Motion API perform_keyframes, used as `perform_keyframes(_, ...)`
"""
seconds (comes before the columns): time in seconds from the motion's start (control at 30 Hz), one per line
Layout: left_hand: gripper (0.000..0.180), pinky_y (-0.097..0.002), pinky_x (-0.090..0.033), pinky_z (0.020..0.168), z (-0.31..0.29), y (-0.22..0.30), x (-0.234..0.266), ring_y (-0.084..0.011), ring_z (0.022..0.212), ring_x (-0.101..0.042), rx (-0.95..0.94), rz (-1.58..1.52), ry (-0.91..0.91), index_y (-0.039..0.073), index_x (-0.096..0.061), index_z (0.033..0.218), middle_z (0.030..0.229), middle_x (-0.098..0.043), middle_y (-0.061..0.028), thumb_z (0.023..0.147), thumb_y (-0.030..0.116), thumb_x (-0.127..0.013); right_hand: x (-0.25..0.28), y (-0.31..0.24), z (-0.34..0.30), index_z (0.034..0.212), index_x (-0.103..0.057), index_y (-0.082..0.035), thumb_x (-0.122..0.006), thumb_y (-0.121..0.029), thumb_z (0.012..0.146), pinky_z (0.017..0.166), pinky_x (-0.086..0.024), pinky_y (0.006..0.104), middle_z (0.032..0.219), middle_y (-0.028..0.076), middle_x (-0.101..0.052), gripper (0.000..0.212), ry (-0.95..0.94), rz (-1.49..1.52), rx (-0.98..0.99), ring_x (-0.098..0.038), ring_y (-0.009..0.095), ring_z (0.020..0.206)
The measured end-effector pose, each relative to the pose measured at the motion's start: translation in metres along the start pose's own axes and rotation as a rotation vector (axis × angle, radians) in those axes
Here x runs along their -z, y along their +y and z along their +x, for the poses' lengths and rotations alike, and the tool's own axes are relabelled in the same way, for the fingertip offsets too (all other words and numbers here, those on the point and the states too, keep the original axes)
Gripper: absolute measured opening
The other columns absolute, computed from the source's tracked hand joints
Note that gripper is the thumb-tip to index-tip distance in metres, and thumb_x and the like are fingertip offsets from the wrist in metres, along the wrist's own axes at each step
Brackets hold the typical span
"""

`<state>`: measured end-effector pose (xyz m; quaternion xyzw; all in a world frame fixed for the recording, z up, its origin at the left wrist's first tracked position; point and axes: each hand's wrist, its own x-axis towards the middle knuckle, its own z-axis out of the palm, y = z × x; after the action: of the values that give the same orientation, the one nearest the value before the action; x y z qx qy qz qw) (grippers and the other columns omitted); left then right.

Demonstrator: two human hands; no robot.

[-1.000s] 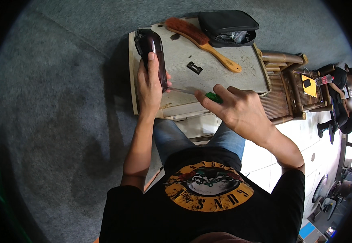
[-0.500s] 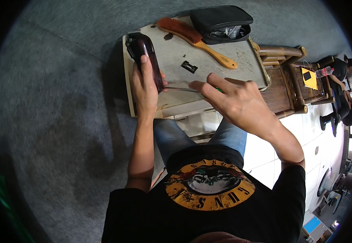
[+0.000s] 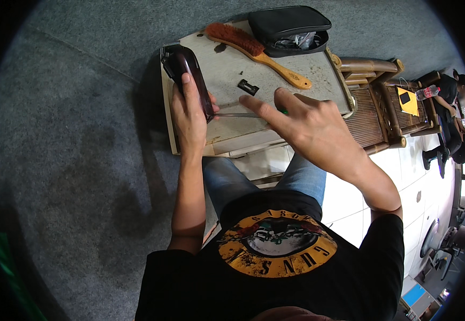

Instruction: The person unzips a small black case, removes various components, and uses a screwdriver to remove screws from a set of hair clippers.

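At nine o'clock over the bench [image 3: 216, 67], the left hand [image 3: 191, 120] has its grip wrapped around a dark clipper [image 3: 188, 61], while toward four o'clock the right hand's [image 3: 315, 125] grip holds a green-handled screwdriver [image 3: 237, 115].

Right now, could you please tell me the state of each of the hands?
Left hand: closed around the hair clipper.
Right hand: holding the screwdriver.

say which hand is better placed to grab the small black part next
Right, probably: the right hand has a finger extended near the small black part, though it also holds a green-handled screwdriver. The left hand grips the dark clipper, farther from that part.
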<state>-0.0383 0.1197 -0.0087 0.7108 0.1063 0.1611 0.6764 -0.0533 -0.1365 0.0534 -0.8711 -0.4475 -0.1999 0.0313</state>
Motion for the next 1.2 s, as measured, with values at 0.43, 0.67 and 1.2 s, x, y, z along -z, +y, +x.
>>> perform_keyframes(0.43,0.062,-0.0285,-0.054,0.061,0.003,-0.003,0.0,-0.0135,0.065,-0.065,-0.05,-0.012,0.002,0.002,-0.057,0.117,0.079,-0.063,-0.0066,0.117,0.063,-0.047,-0.003,0.006,0.0,0.166,-0.052,-0.021,-0.071,-0.012,0.098,0.057,-0.059,0.0332,0.107,0.006,-0.074,0.071,-0.052,0.088,-0.056,-0.074,0.02,0.072)
perform_keyframes(0.67,0.053,-0.0287,-0.057,0.063,0.001,-0.001,-0.001,-0.0121,0.066,-0.064,-0.033,-0.054,-0.009,0.006,-0.061,0.114,0.082,-0.064,-0.0041,0.118,0.058,-0.05,-0.022,0.015,-0.002,0.167,-0.051,-0.02,-0.07,-0.007,0.098,0.055,-0.058,0.0332,0.104,0.006,-0.074,0.072,0.079,0.147,-0.053,-0.075,0.021,0.069)
perform_keyframes(1.2,0.051,-0.0301,-0.058,0.065,0.001,-0.002,-0.001,-0.0135,0.067,-0.065,-0.03,-0.051,-0.002,0.005,-0.059,0.121,0.084,-0.064,-0.0052,0.119,0.055,-0.049,-0.019,0.017,0.001,0.159,-0.057,-0.019,-0.071,-0.015,0.101,0.062,-0.061,0.0351,0.106,0.009,-0.076,0.06,0.112,0.133,0.011,-0.078,0.024,0.083)
